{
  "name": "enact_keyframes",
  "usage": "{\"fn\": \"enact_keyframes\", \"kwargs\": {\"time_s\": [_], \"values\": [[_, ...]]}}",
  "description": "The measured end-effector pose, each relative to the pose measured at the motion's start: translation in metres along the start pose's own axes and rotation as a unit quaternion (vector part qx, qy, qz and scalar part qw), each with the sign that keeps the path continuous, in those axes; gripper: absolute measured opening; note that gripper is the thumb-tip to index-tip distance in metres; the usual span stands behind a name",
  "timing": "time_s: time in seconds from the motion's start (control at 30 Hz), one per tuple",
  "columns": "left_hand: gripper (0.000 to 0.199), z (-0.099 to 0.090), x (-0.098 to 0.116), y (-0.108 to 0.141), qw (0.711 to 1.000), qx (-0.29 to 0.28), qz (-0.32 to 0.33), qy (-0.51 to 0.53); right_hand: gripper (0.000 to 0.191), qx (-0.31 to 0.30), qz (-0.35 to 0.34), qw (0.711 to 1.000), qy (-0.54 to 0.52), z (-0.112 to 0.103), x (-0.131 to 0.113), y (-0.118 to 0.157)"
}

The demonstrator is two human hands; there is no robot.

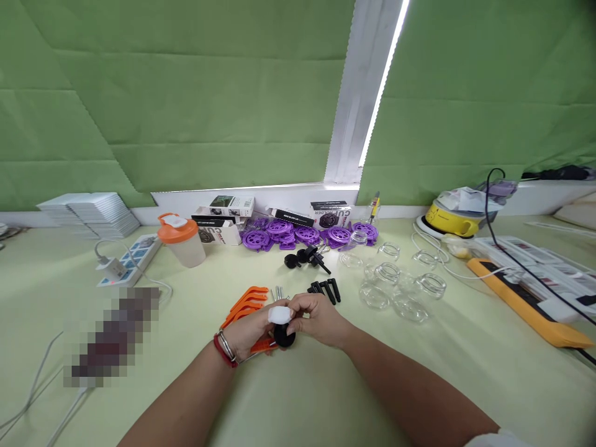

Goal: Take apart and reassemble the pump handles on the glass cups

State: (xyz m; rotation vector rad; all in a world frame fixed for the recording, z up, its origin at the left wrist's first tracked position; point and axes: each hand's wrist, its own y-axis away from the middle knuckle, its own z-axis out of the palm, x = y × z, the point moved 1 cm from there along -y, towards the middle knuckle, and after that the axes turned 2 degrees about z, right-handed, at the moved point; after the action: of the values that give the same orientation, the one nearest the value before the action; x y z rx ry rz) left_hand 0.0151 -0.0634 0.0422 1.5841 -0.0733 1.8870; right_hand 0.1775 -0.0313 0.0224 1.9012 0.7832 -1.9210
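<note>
Both my hands meet at the front middle of the table. My left hand [254, 330] is closed around a black round-based part [284, 337] with a white cap-like piece [279, 315] above it. Under that hand shows an orange piece [264, 346] with a thin metal rod; whether it is gripped I cannot tell. Thumb and fingers of my right hand [320, 318] pinch the same part from the right. Orange handles [246, 304] lie just beyond the left hand, beside metal screws [278, 293]. Short black handles [328, 290] lie beyond my right hand.
Black knobbed parts [307, 256], purple round pieces [279, 231] and cup-holder boxes [218, 231] line the back. Clear glass-like cups [386, 273] stand right, near an orange-edged power strip [526, 304]. Left are a shaker bottle [182, 242], another power strip [133, 261] and cables.
</note>
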Motion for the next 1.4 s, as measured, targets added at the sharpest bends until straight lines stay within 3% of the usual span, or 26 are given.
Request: {"fn": "enact_keyframes", "kwargs": {"time_s": [0.37,0.57,0.7,1.4], "values": [[0.052,-0.0036,-0.0045,-0.0008,1.000,0.001,-0.001,0.004,0.033,0.018,0.000,1.000,0.023,0.0023,-0.0018,0.0022],[0.054,-0.0046,-0.0039,-0.0010,1.000,-0.001,-0.002,0.005,0.030,-0.009,-0.015,0.999,0.036,-0.0011,-0.0025,0.0049],[0.056,-0.0056,-0.0038,-0.0007,1.000,0.003,-0.018,0.012,0.026,0.012,0.014,0.998,0.052,-0.0031,0.0001,0.0069],[0.061,-0.0021,0.0016,0.0012,1.000,-0.003,-0.015,0.025,0.024,-0.001,0.052,0.998,-0.032,0.0045,0.0041,0.0063]]}}
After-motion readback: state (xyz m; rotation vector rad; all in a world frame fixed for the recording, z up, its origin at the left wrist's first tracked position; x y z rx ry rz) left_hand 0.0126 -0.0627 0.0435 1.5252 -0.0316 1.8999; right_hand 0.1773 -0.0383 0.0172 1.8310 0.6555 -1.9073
